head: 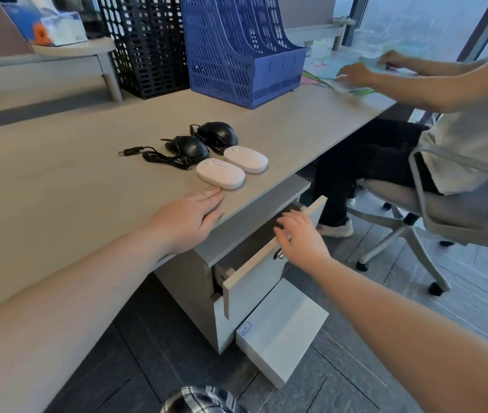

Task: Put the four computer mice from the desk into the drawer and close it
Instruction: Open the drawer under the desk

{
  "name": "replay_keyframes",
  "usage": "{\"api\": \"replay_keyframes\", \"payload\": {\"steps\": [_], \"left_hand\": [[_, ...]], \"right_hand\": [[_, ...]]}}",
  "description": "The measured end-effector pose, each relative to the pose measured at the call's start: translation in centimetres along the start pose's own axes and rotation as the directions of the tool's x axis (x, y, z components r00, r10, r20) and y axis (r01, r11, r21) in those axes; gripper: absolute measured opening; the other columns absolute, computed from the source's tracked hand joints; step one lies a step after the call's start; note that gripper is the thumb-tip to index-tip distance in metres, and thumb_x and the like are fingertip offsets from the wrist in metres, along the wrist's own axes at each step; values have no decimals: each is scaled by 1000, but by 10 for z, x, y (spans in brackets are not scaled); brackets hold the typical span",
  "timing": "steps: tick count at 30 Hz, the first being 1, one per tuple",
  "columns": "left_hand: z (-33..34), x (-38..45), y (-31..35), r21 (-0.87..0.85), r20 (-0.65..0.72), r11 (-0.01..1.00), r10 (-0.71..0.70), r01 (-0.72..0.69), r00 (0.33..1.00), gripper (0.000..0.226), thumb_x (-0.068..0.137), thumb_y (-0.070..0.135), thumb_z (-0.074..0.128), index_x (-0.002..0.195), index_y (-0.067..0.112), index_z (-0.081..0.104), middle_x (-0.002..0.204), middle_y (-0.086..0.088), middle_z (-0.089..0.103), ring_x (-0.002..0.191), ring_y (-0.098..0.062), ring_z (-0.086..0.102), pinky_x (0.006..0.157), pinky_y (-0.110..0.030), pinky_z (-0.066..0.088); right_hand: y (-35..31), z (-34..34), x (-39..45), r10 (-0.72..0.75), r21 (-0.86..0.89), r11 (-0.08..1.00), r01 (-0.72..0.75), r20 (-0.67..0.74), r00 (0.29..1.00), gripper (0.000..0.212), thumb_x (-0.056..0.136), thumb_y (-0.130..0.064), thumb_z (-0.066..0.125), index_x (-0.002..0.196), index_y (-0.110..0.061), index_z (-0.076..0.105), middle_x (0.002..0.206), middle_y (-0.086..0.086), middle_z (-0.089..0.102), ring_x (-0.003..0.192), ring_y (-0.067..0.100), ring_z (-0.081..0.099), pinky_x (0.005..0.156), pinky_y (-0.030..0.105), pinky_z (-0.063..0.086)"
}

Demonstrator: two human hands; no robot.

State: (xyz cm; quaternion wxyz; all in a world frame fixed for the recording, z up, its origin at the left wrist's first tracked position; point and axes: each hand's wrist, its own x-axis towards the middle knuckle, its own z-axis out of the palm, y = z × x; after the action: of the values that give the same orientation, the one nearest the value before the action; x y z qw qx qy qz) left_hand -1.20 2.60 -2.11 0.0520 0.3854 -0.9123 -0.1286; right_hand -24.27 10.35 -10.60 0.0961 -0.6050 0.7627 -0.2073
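A pale, matte wood-grain desk (58,162) runs across the view. Near its front edge lie four computer mice in a tight cluster: two flat, smooth white oval mice, the nearer white mouse (220,174) and the farther white mouse (245,159) side by side, and behind them two glossy, domed black mice, the left black mouse (190,146) and the right black mouse (218,133). A thin black cable (159,157) coils beside the black pair and ends in a USB plug.

The person's left hand (187,220) rests flat and empty on the desk edge, fingers spread loosely, fingertips just short of the nearer white mouse. The right hand (300,238) reaches below the desktop, its fingers curled over the top edge of the light wooden front of a partly open drawer (251,281).

A blue perforated plastic file rack (236,52) stands at the back of the desk.
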Motion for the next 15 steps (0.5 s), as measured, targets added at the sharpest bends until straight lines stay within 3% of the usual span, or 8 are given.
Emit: {"api": "replay_keyframes", "payload": {"steps": [3,6,11,15], "left_hand": [[0,-1,1,2,-11,1000,-2,2,1000,51,101,36,29,149,23,22,158,9,18,144,-7,15,114,-28,17],[-1,-1,2,-13,-23,1000,7,-7,1000,51,101,35,30,149,22,23,158,8,18,144,-7,16,113,-26,15],[1,-1,-1,-31,-37,1000,-7,6,999,50,100,34,31,149,21,26,158,8,20,144,-9,18,113,-29,19],[7,-1,5,-2,-52,1000,-28,28,998,51,101,33,28,149,17,25,159,4,19,145,-11,16,114,-30,18]], "right_hand": [[-9,4,5,-16,-176,983,53,205,979,42,100,-33,33,107,-9,66,106,7,66,107,25,59,94,37,48],[-14,-1,6,-9,-234,970,63,223,975,46,101,-35,30,95,-8,66,85,2,57,82,19,55,75,31,43],[-6,-1,-4,11,-299,953,55,214,977,46,99,-34,30,61,-18,49,77,3,63,69,20,53,61,28,41],[8,-6,-24,38,-347,937,30,189,981,47,96,-32,31,74,-6,64,77,10,69,64,26,56,54,28,43]]}}
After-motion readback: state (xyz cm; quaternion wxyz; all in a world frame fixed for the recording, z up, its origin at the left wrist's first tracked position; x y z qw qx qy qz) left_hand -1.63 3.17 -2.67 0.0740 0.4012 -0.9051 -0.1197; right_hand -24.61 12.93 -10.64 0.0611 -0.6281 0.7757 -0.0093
